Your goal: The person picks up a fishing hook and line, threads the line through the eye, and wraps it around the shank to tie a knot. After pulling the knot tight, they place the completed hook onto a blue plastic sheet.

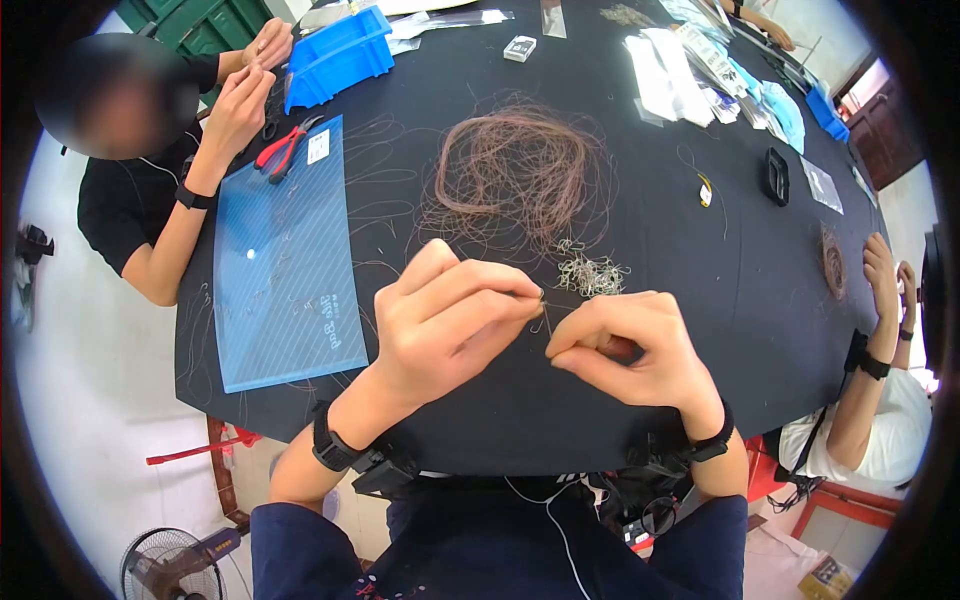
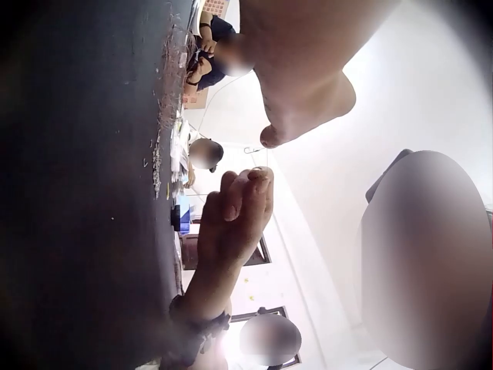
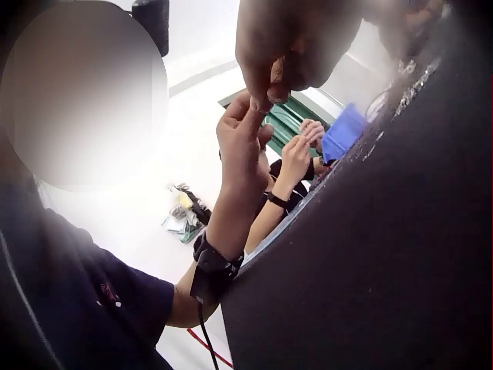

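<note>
black table (image 1: 480,425), hook (image 1: 536,329), "bag"-lettered folder (image 1: 290,225)

From the head we look forward and down at the table (image 1: 480,435); from each wrist, close and tilted, we face across it, all sharing the left hand (image 1: 435,320) and right hand (image 1: 640,348).

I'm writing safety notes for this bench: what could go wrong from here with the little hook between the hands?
1. The bare small hook is very close to the fingertips of the left hand and right hand, so it might prick one.
2. If the grip loosens, the hook could drop onto the dark table and be hard to spot.
3. The loose tangle of fine strands lies just beyond the hands; the hook might snag there.
</note>
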Demonstrator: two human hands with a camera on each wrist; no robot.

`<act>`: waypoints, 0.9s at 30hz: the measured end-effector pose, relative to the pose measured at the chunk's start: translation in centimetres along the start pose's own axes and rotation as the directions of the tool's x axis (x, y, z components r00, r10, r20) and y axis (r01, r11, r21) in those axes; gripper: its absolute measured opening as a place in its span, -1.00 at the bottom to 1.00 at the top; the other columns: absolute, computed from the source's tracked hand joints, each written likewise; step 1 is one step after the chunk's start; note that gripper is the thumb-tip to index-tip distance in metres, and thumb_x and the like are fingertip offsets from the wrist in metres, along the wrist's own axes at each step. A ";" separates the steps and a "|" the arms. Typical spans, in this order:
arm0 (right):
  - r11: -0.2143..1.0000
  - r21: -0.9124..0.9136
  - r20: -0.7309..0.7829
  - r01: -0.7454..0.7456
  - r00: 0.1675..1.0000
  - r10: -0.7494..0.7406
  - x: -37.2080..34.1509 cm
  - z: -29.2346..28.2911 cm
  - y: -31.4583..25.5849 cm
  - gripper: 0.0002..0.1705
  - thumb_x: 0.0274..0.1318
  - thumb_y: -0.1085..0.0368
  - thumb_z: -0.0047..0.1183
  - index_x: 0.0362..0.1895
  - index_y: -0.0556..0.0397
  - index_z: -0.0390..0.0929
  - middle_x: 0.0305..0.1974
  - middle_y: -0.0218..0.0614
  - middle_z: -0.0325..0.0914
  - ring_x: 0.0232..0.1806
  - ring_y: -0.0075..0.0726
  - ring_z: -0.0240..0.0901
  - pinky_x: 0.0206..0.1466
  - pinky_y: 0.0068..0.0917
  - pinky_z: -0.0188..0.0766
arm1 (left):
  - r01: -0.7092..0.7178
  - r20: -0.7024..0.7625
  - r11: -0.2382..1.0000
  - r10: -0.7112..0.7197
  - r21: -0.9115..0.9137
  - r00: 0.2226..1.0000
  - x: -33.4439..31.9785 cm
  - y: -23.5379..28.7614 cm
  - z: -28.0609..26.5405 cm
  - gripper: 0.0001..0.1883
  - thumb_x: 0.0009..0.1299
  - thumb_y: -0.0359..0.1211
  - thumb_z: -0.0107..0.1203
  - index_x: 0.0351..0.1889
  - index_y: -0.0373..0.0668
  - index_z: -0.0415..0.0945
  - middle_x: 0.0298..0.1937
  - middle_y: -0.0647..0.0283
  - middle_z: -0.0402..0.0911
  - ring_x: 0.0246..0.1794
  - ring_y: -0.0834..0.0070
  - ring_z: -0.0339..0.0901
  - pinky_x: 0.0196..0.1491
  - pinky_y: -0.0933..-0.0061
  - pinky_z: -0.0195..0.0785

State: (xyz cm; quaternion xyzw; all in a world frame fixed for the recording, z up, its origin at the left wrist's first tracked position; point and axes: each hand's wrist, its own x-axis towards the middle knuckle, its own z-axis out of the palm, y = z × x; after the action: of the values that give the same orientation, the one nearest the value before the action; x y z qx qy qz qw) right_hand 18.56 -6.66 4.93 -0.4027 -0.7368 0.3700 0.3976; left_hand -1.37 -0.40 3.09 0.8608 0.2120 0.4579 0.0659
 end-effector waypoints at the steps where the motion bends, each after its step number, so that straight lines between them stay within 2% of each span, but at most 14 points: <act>1: 1.000 0.001 -0.023 0.011 1.000 -0.011 0.0 -0.2 0.0 -0.88 -0.04 0.48 0.20 -0.37 0.05 0.55 -0.68 -0.47 0.36 -0.72 -0.65 0.11 -0.64 -0.59 0.02 | 0.002 0.020 1.000 -0.002 -0.014 1.000 -0.1 0.1 0.1 -0.81 -0.08 -0.48 0.37 -0.51 -0.07 0.60 -0.37 0.49 0.64 -0.55 0.59 0.25 -0.52 0.61 0.08; 3: 0.999 0.014 -0.055 0.045 0.997 -0.044 0.0 -0.5 0.3 -0.88 -0.04 0.48 0.20 -0.37 0.07 0.55 -0.68 -0.47 0.37 -0.72 -0.67 0.10 -0.64 -0.62 0.00 | 0.008 0.058 0.999 -0.006 -0.042 0.998 -0.5 0.5 0.5 -0.80 -0.08 -0.46 0.37 -0.48 -0.06 0.63 -0.36 0.46 0.66 -0.54 0.60 0.27 -0.46 0.58 0.06; 6: 0.997 -0.058 -0.132 0.054 0.989 -0.062 0.1 -0.8 0.7 -0.88 -0.03 0.48 0.19 -0.36 0.06 0.55 -0.68 -0.48 0.35 -0.72 -0.68 0.06 -0.63 -0.63 -0.01 | -0.012 0.063 0.995 0.018 -0.100 0.998 -0.9 0.9 1.1 -0.81 -0.08 -0.44 0.37 -0.49 -0.05 0.63 -0.35 0.48 0.67 -0.55 0.62 0.25 -0.48 0.60 0.04; 7: 0.995 -0.094 -0.167 0.026 0.985 -0.042 0.1 -0.8 1.1 -0.88 -0.03 0.48 0.19 -0.35 0.06 0.55 -0.68 -0.49 0.32 -0.72 -0.69 0.03 -0.62 -0.63 -0.02 | -0.052 0.076 0.992 0.060 -0.111 0.995 -0.8 1.0 1.0 -0.81 -0.07 -0.43 0.39 -0.49 -0.02 0.64 -0.35 0.50 0.67 -0.56 0.63 0.23 -0.50 0.61 0.03; 10: 0.995 -0.072 -0.203 -0.071 0.978 0.055 0.2 -0.6 2.1 -0.88 -0.03 0.47 0.20 -0.35 0.06 0.56 -0.69 -0.49 0.30 -0.72 -0.70 0.01 -0.62 -0.63 -0.03 | -0.041 0.072 0.982 0.055 -0.183 0.996 -0.9 1.5 0.7 -0.82 -0.04 -0.42 0.40 -0.49 0.00 0.64 -0.35 0.51 0.67 -0.55 0.64 0.22 -0.50 0.61 0.02; 14: 0.992 -0.056 -0.063 -0.112 0.992 0.108 0.4 0.0 2.0 -0.90 -0.03 0.45 0.20 -0.40 0.08 0.52 -0.70 -0.46 0.32 -0.71 -0.67 0.07 -0.61 -0.61 0.01 | 0.001 0.010 0.983 0.001 -0.181 1.000 -0.8 1.5 0.1 -0.78 -0.04 -0.45 0.40 -0.43 -0.02 0.64 -0.32 0.49 0.68 -0.51 0.64 0.28 -0.44 0.58 0.03; 15: 0.993 -0.060 -0.003 -0.106 0.994 0.106 0.4 0.1 2.0 -0.89 -0.03 0.45 0.20 -0.41 0.09 0.51 -0.68 -0.43 0.37 -0.70 -0.62 0.15 -0.61 -0.58 0.07 | 0.004 -0.020 0.990 -0.007 -0.142 1.000 -0.7 1.4 0.1 -0.78 -0.06 -0.46 0.40 -0.46 -0.04 0.62 -0.34 0.48 0.67 -0.52 0.62 0.27 -0.47 0.59 0.04; 17: 0.996 -0.046 0.072 -0.077 0.994 0.081 0.3 0.3 1.8 -0.89 -0.04 0.45 0.20 -0.41 0.09 0.51 -0.67 -0.42 0.39 -0.68 -0.58 0.20 -0.60 -0.57 0.11 | 0.015 -0.080 0.998 -0.020 -0.061 0.997 -0.4 1.0 0.0 -0.79 -0.10 -0.48 0.39 -0.52 -0.07 0.58 -0.38 0.46 0.65 -0.55 0.59 0.26 -0.54 0.63 0.07; 19: 0.998 -0.039 0.131 -0.057 0.989 0.062 0.2 0.2 1.3 -0.89 -0.07 0.43 0.22 -0.40 0.07 0.53 -0.65 -0.41 0.40 -0.65 -0.52 0.30 -0.58 -0.56 0.20 | 0.006 -0.096 1.000 -0.009 -0.023 0.995 -0.4 0.7 0.1 -0.79 -0.11 -0.49 0.38 -0.52 -0.08 0.58 -0.38 0.48 0.65 -0.55 0.59 0.26 -0.55 0.63 0.07; 21: 1.000 -0.012 0.158 -0.013 0.987 0.015 0.1 -0.1 1.0 -0.89 -0.08 0.44 0.22 -0.40 0.06 0.54 -0.64 -0.42 0.41 -0.65 -0.51 0.32 -0.57 -0.56 0.23 | 0.004 -0.080 1.000 -0.004 -0.003 0.997 -0.6 0.5 0.2 -0.78 -0.10 -0.49 0.38 -0.50 -0.08 0.59 -0.37 0.47 0.65 -0.53 0.61 0.27 -0.52 0.61 0.06; 23: 0.999 0.009 0.168 0.042 0.985 -0.043 0.1 -0.5 0.6 -0.89 -0.08 0.46 0.21 -0.41 0.07 0.55 -0.58 -0.43 0.47 -0.64 -0.49 0.34 -0.56 -0.54 0.27 | 0.008 -0.031 1.000 -0.008 0.003 0.999 -0.9 0.5 0.4 -0.78 -0.08 -0.48 0.40 -0.46 -0.06 0.62 -0.34 0.45 0.67 -0.51 0.63 0.29 -0.46 0.57 0.03; 27: 0.997 -0.033 0.014 0.070 0.997 -0.070 0.2 -1.2 0.0 -0.91 -0.06 0.50 0.17 -0.40 0.12 0.55 -0.49 -0.38 0.54 -0.64 -0.52 0.33 -0.59 -0.57 0.23 | -0.075 0.022 0.997 0.075 -0.012 0.997 -1.0 0.5 1.0 -0.80 -0.11 -0.43 0.37 -0.49 -0.07 0.62 -0.35 0.46 0.66 -0.55 0.63 0.25 -0.51 0.59 0.04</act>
State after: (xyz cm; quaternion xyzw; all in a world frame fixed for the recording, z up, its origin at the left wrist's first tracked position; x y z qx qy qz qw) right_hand 19.55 -6.24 5.42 -0.3806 -0.7592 0.3461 0.3987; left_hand -0.88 -1.19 1.91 0.8730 0.1761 0.4514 0.0558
